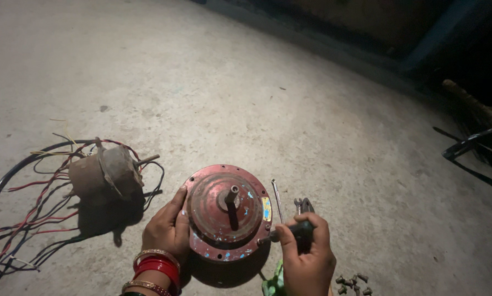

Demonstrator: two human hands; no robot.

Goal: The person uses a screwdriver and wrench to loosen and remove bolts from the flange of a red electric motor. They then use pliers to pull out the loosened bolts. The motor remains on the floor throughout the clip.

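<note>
Showing, head view: round red motor housing (227, 214) lying flat on concrete floor (312, 109), centre shaft (232, 194) pointing up. L hand (166, 227) is spread open, palm and fingers pressed to housing's left rim, gripping nothing. R hand (306, 252) is closed round dark handle of a screwdriver (292, 230), tip touching housing's right rim near a screw hole. To do this well: keep L hand bracing the rim so housing can't spin, hold driver square to the screw head, push in while turning. Just beside R hand: thin metal rod (277, 200) and pliers (304, 205). Loose bolts (353, 284) lie on floor near R wrist. Second motor (106, 172) w/ tangled wires (21, 219) sits to the left, apart from housing.
</note>
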